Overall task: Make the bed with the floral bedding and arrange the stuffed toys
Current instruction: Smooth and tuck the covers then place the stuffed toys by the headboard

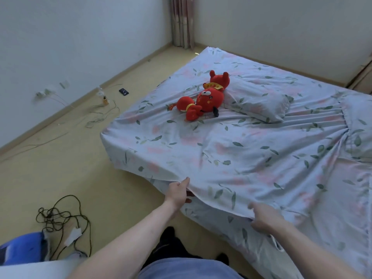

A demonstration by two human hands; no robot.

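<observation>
**Both hands on near edge of floral cover**

Edges/room: bed sits low on a tan floor (104, 178). Floral cover (231, 158) spread over most of the mattress, its near edge lifted off the sheet below. L hand (178, 191) grips that edge near the front-left corner, thumb on top, fingers curled under the cloth. R hand (263, 216) pinches the same edge further right, fingers curled over the fabric. Cover is wrinkled, w/ folds fanning toward a bunched part at right (356, 125). Open floor runs along the bed's left side to the far wall; narrow strip betw. bed and wall at back.

Around / in the way: tangle of dark cord (60, 216) w/ a white plug block (73, 235) on floor just left of the L forearm. Blue item (22, 248) at bottom-left corner. Thin wires (96, 117), a small bottle (104, 99) and a dark phone-like object (123, 91) lie by the left wall. Curtain (182, 21) hangs in far corner.

On the bed: pillow (259, 101) in matching floral case, far-centre. Red stuffed toys (205, 99) lie heaped just left of it, one touching the pillow's edge, well apart from both hands.
</observation>
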